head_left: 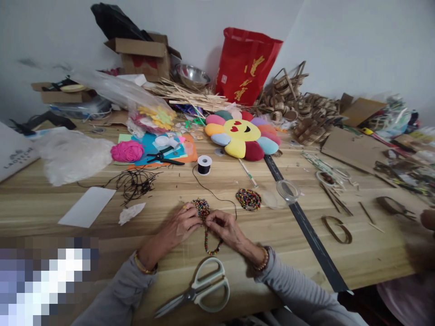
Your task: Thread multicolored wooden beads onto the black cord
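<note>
My left hand [185,222] is closed on a string of small multicoloured beads [201,208], its fingers pressed on the bunch near the middle of the table. Close against it on the right, my right hand [224,228] pinches the same string, and a loop of beads hangs below between the hands. A coiled pile of similar beads [248,199] lies to the right. Behind the hands stands a spool of black cord [204,165], its loose end trailing right. White-handled scissors [207,290] lie in front, blades pointing left.
A colourful flower cushion [242,134] sits at the back. Dark tangled cord [136,183], a white card [87,207] and black-handled pliers [165,158] are left. A dark strip [316,244], a clear round lid [287,191] and a brown band [337,229] lie right. A person's hand [427,219] shows at far right.
</note>
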Demonstrator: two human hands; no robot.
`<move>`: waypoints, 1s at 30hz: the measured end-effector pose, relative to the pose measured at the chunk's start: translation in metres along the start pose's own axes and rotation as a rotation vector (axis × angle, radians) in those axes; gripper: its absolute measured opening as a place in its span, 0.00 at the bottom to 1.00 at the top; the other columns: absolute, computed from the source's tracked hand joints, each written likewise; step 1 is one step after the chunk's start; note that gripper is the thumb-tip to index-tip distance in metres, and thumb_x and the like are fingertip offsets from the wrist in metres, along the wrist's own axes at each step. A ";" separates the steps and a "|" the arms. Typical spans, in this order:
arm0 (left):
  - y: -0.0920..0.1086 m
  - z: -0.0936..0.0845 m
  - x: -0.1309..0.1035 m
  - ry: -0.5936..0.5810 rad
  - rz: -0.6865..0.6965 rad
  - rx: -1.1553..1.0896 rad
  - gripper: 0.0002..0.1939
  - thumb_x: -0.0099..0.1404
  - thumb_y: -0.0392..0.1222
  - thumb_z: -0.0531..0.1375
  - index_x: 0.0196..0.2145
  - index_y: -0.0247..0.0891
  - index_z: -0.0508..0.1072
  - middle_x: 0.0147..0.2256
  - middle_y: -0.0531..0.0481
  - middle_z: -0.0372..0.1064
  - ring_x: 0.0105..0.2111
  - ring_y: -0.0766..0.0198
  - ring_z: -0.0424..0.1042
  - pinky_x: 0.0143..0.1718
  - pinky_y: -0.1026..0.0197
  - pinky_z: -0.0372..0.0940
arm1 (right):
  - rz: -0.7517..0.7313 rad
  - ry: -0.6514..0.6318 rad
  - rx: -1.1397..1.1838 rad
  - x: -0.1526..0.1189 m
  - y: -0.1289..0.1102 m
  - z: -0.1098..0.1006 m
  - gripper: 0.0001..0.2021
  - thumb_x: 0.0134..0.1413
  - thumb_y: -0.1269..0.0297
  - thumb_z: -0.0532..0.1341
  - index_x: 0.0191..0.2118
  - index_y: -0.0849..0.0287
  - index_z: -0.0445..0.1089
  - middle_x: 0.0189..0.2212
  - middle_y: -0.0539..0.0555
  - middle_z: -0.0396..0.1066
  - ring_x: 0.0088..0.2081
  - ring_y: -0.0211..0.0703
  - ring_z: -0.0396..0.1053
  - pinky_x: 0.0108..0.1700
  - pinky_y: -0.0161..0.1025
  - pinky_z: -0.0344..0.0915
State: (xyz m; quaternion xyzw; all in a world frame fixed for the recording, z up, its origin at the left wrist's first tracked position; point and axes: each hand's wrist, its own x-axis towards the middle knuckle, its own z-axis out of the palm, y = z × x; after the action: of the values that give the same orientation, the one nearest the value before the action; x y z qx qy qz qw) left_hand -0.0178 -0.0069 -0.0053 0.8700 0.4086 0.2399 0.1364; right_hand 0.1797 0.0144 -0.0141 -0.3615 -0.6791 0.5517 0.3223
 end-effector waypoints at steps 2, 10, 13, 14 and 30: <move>-0.001 0.002 0.000 0.034 -0.006 -0.040 0.07 0.64 0.32 0.57 0.31 0.36 0.75 0.31 0.47 0.69 0.38 0.60 0.65 0.40 0.60 0.64 | 0.018 -0.003 0.044 0.001 0.002 0.000 0.10 0.54 0.59 0.60 0.29 0.62 0.68 0.24 0.49 0.64 0.26 0.35 0.59 0.30 0.32 0.57; -0.011 0.005 0.001 0.269 -0.110 -0.290 0.03 0.59 0.33 0.61 0.29 0.35 0.76 0.26 0.48 0.74 0.32 0.62 0.70 0.34 0.62 0.66 | 0.048 -0.021 0.141 0.002 -0.001 0.000 0.14 0.52 0.53 0.61 0.29 0.62 0.67 0.23 0.48 0.63 0.25 0.34 0.58 0.29 0.32 0.56; -0.012 0.002 0.002 0.273 -0.151 -0.373 0.03 0.58 0.34 0.62 0.28 0.35 0.77 0.26 0.47 0.74 0.32 0.62 0.71 0.34 0.62 0.67 | 0.026 -0.026 0.134 0.002 -0.003 -0.001 0.15 0.53 0.53 0.60 0.29 0.62 0.67 0.23 0.49 0.63 0.26 0.35 0.59 0.30 0.33 0.57; -0.011 0.001 0.002 0.271 -0.167 -0.395 0.03 0.58 0.35 0.62 0.28 0.35 0.77 0.26 0.47 0.74 0.32 0.62 0.72 0.35 0.62 0.67 | 0.018 -0.029 0.131 0.002 -0.002 -0.001 0.15 0.53 0.54 0.60 0.29 0.62 0.67 0.23 0.49 0.63 0.26 0.35 0.59 0.30 0.33 0.57; -0.012 0.000 0.002 0.253 -0.195 -0.449 0.04 0.57 0.37 0.63 0.29 0.35 0.78 0.27 0.46 0.75 0.33 0.61 0.72 0.36 0.61 0.68 | 0.006 -0.074 0.079 0.002 -0.003 -0.003 0.13 0.54 0.57 0.60 0.28 0.63 0.67 0.23 0.49 0.64 0.26 0.35 0.60 0.30 0.33 0.56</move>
State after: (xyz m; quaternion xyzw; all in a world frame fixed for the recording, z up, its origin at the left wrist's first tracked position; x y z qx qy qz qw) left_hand -0.0240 0.0021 -0.0101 0.7377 0.4407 0.4170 0.2961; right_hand 0.1806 0.0177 -0.0106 -0.3299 -0.6672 0.5920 0.3092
